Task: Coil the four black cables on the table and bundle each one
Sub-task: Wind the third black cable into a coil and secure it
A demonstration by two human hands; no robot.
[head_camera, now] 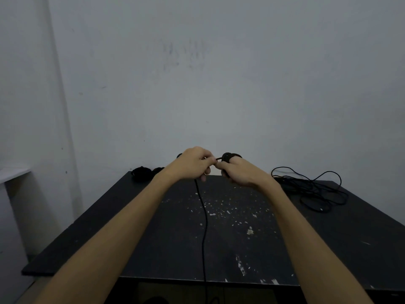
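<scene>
While the right hand [243, 172] grips a coil [230, 157], the left hand [192, 163] pinches its cable [205, 227] (no labels legible).

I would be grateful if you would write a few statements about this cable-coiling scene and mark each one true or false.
1. The right hand holds a coil of black cable wound round its fingers. True.
2. The left hand lies flat on the table. False: it is raised, pinching the cable.
3. A loose cable lies at the right of the table. True.
4. The finished bundles sit at the near edge. False: they sit at the far left.
</scene>
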